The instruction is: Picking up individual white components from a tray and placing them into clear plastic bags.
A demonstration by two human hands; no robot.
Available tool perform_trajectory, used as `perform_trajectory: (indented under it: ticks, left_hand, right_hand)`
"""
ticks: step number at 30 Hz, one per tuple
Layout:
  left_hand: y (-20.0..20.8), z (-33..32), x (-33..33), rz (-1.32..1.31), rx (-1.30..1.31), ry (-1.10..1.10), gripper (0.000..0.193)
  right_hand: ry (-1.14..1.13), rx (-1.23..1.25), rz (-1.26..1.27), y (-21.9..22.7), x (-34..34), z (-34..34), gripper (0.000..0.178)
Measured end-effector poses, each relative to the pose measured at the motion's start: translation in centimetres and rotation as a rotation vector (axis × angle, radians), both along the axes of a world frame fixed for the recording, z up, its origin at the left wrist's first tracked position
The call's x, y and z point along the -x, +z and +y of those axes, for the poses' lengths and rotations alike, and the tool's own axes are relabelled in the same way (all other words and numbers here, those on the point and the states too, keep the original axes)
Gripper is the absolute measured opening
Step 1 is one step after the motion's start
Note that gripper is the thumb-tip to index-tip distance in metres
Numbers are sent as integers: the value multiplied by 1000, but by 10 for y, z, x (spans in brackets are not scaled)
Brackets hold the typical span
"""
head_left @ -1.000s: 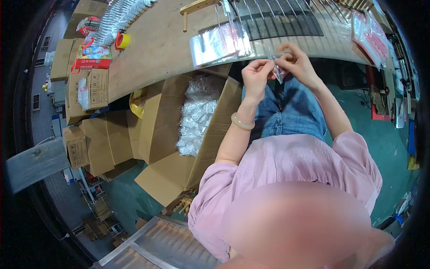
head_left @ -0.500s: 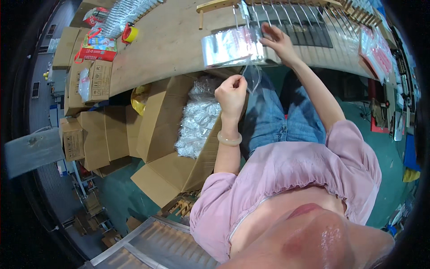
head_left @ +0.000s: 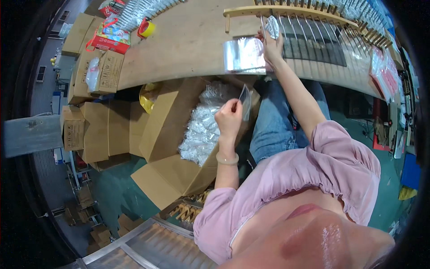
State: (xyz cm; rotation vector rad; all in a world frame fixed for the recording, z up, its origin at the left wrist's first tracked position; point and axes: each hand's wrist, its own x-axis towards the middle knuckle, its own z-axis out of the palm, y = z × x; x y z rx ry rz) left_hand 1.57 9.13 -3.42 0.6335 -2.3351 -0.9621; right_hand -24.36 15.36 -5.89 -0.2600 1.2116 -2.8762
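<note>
A clear flat plastic bag [head_left: 246,102] hangs from the pinched fingers of my left hand [head_left: 229,119], above the right side of an open carton [head_left: 156,121]. Many small clear plastic packets [head_left: 199,130] fill that carton. My right hand [head_left: 273,48] reaches over the table to a wooden rack [head_left: 295,12] with thin metal rods. Its fingers are closed around a small whitish, shiny bundle [head_left: 272,28] beside the rods; its exact kind cannot be made out. Just left of that hand lies a stack of shiny clear bags [head_left: 244,54].
The wooden table [head_left: 179,49] carries a yellow tape roll [head_left: 147,29], a red gift bag [head_left: 112,39] and, on the right, pink-and-clear plastic bags [head_left: 384,71]. Cardboard boxes [head_left: 96,130] stand at the left. A metal-framed rack [head_left: 152,246] is at the lower left.
My left hand has drawn the clear bag away from the table toward the carton. My right hand, with fingers spread before, now grips the whitish bundle by the rods. The view has shifted slightly.
</note>
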Motion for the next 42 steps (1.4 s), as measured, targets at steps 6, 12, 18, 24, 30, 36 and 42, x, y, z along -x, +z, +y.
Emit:
perform_trajectory:
  ticks: [6,12,18,24,30,36,42]
  left_hand:
    - [-11,5,37,109,130,-169,12]
    - [-24,39,56,123,-73,-163,11]
    - [-28,59,63,218,-76,-73,11]
    - [-20,60,68,209,-57,-89,11]
    - [-10,48,66,224,-64,-69,10]
    - [16,8,52,232,-62,-13,9]
    - [88,-59,31,183,-53,95,11]
  right_hand:
    - [135,-524,67,19,-108,80,19]
    - [701,-1475,701,25,-77,118,17]
    - [1091,-1823,563,46,-63,109,15]
    - [1075,-1789,646,71,-60,107,17]
    - [1044,-1732,599,98,-59,102,46]
    - [807,-1050,152,63,-38,85,48]
    - [447,-185,-61,17,26,-29,33]
